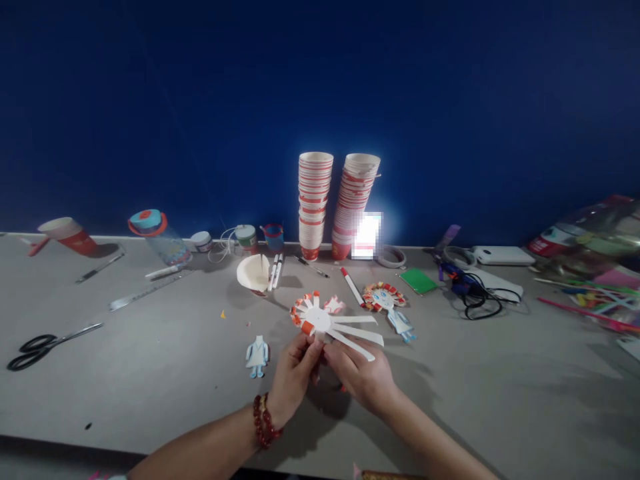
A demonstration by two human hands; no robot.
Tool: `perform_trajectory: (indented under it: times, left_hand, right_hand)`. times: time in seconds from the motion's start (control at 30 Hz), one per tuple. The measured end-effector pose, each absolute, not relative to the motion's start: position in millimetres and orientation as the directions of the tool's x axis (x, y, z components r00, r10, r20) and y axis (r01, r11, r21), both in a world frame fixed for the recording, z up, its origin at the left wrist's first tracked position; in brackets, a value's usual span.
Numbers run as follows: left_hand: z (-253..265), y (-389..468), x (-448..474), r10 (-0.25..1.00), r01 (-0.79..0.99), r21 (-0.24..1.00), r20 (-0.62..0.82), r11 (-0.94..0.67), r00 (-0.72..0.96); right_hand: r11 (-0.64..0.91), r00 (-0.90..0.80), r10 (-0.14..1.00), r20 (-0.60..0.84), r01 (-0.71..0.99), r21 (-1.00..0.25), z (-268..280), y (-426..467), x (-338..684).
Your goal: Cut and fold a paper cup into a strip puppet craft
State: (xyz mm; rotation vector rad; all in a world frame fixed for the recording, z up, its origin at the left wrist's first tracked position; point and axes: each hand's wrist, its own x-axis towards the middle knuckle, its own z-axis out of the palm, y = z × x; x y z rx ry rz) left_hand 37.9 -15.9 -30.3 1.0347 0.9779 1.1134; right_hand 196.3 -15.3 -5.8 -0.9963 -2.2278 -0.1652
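Between my hands is a cut paper cup (319,319), its round white base facing up and its sides slit into strips. Strips on its left and far side are curled, showing red; several on the right stick out straight. My left hand (296,373) has thumb and fingers closed on the near edge of the cup. Beside it, my right hand (363,377) is closed at the lower strips, its fingertips partly hidden. A paper doll body (257,357) lies left of my hands. To the right rests a finished-looking paper doll (387,307) with a curled red-and-white ring round its head.
Two tall paper cup stacks (315,200) stand by the blue wall. Scissors (43,347), a ruler (145,293) and a bottle (159,237) are on the left. A red marker (353,287), green pad (418,281) and glue gun with cord (463,283) lie right.
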Motion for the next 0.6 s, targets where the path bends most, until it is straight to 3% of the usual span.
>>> perform_trajectory:
  times: [0.1,0.27,0.6]
  left_hand:
    - [-26.2,-17.0,38.7,0.980,-0.230,0.968,-0.056,0.100,0.192]
    - [-27.9,-17.3,39.2,0.980,-0.218,0.971,-0.060,0.102,0.191]
    - [-39.6,-16.4,37.0,0.987,-0.177,0.977,-0.099,0.120,0.126]
  right_hand:
    - [0.675,-0.452,0.672,0.587,0.699,-0.234,-6.4,-15.6,197.0]
    - [0.710,-0.516,0.613,0.598,0.692,-0.130,-5.0,-15.1,199.9]
    - [0.707,-0.511,0.606,0.609,0.697,-0.119,-1.4,-15.9,194.5]
